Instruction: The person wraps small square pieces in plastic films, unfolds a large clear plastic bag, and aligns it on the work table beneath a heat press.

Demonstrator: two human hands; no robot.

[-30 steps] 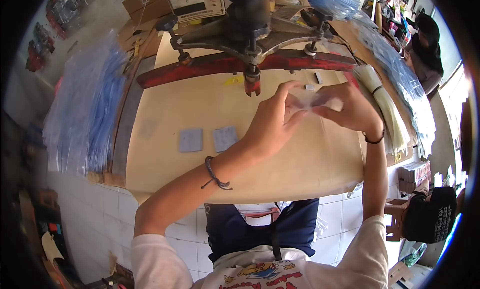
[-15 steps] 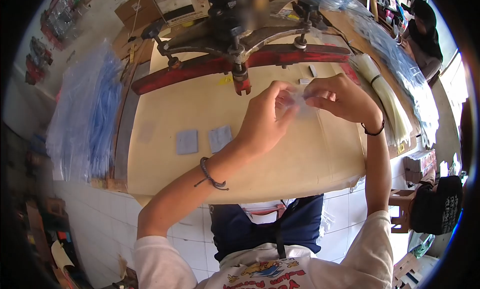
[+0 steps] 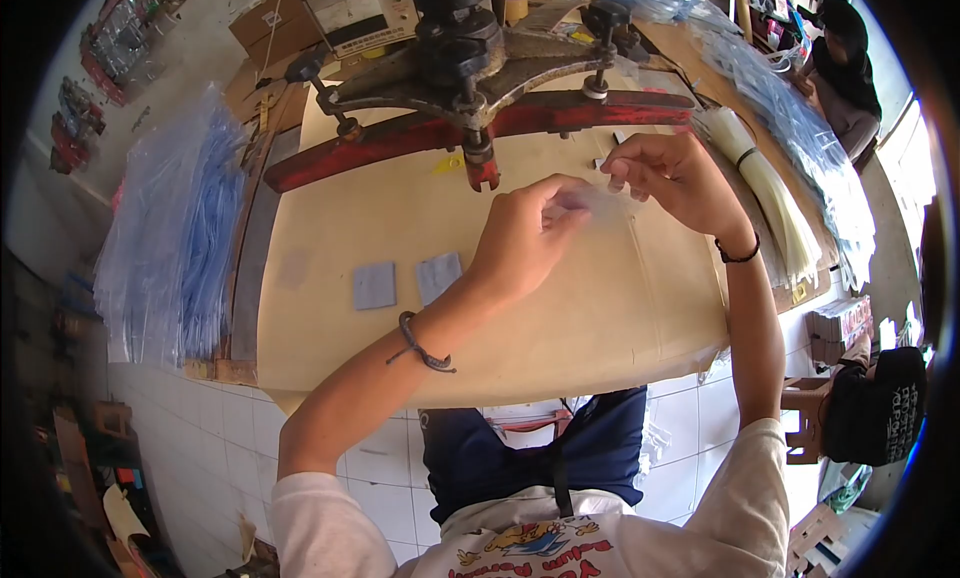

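Look past the hands: see a red bar (image 3: pixel 345 158) spanning the tabletop (image 3: pixel 246 288) from near the left edge to near the right edge, fixed under a dark metal frame (image 3: pixel 505 73), between the hands and the far edge. Find stacked bluish plastic (image 3: pixel 170 228) along the left edge, a pale bundle (image 3: pixel 765 193) near the right edge, and more plastic (image 3: pixel 845 218) just past it. Note a cardboard box (image 3: pixel 275 23) at the far left corner, and a person (image 3: pixel 845 73) beyond the far right corner.

Read little: red lettering on a white shirt (image 3: pixel 560 553) at the near edge, and white lettering on black cloth (image 3: pixel 875 408) off the near right corner, both too warped to make out.

See tan paper (image 3: pixel 540 348) smooth over most of the tabletop, creased toward the right edge. Find two flat, grey-blue squares (image 3: pixel 374 285) just apart in the left half, nearer the near edge.

Pinching a limp, see-through film (image 3: pixel 605 210) in the left hand (image 3: pixel 525 233), thumb and fingers closed together, above the tabletop right of centre. Curling the right hand (image 3: pixel 690 183) loosely just beside the film; cannot tell, through the blur, of any hold in that grip.
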